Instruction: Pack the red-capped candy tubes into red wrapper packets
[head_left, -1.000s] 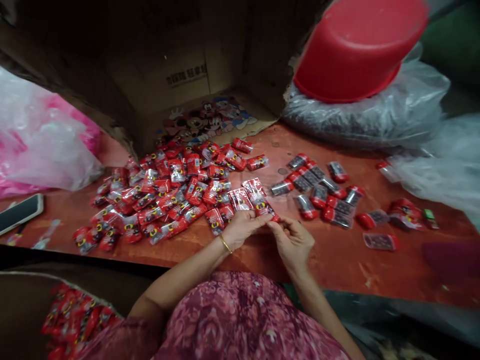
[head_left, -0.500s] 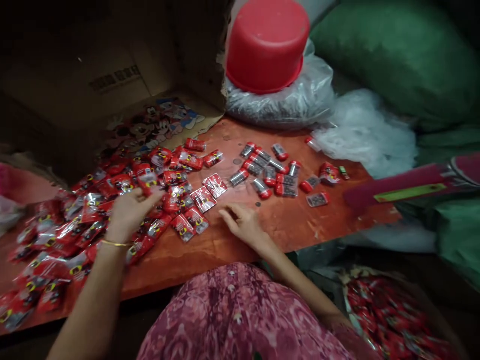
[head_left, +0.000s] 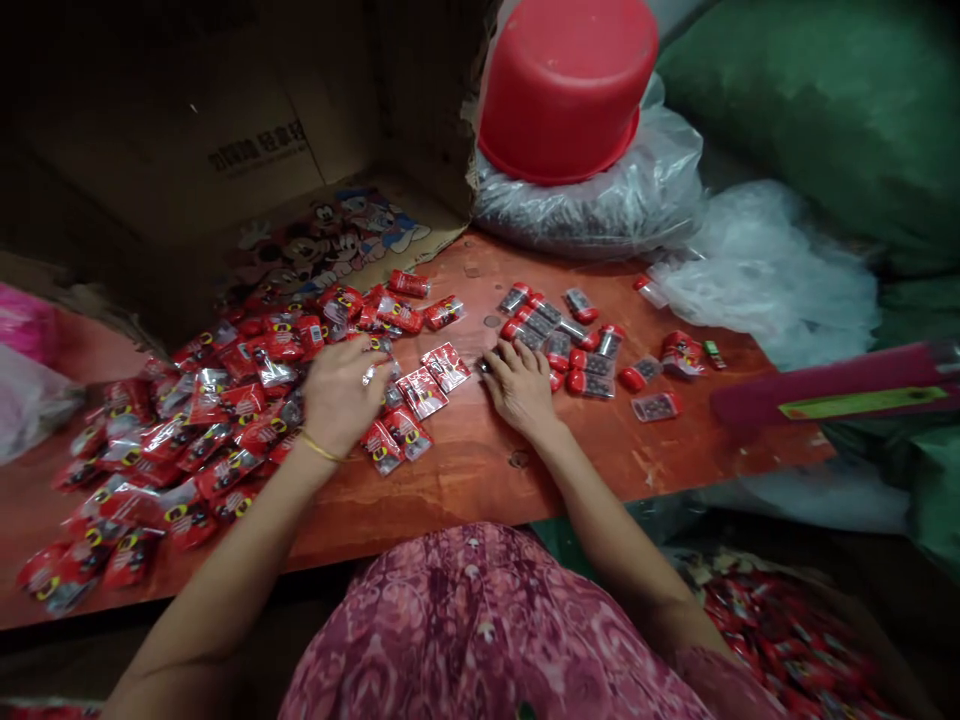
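Observation:
My left hand [head_left: 341, 395] bends over the right edge of a heap of red printed packets [head_left: 225, 400]. Its fingers curl downward, and what is beneath them is mostly hidden. Beside it lie flat red-and-white printed cards [head_left: 424, 392] and a pair of small red packets [head_left: 397, 440]. My right hand [head_left: 521, 390] reaches down at the left edge of a group of clear tubes with red caps [head_left: 592, 372]. Its fingers curve over one tube, whose dark end [head_left: 484, 367] shows at the fingertips; the rest of that tube is covered.
An open cardboard box [head_left: 330, 150] stands behind the heap. A red tub [head_left: 570, 90] sits upside down on a filled plastic bag [head_left: 592, 210]. White plastic bags [head_left: 780, 260] and a magenta bar [head_left: 825, 390] are at the right. More red packets [head_left: 787, 630] fill a container below.
My left hand has moved right across the heap to its edge beside the cards. My right hand has moved forward from the bare tabletop onto a tube. The view has shifted slightly.

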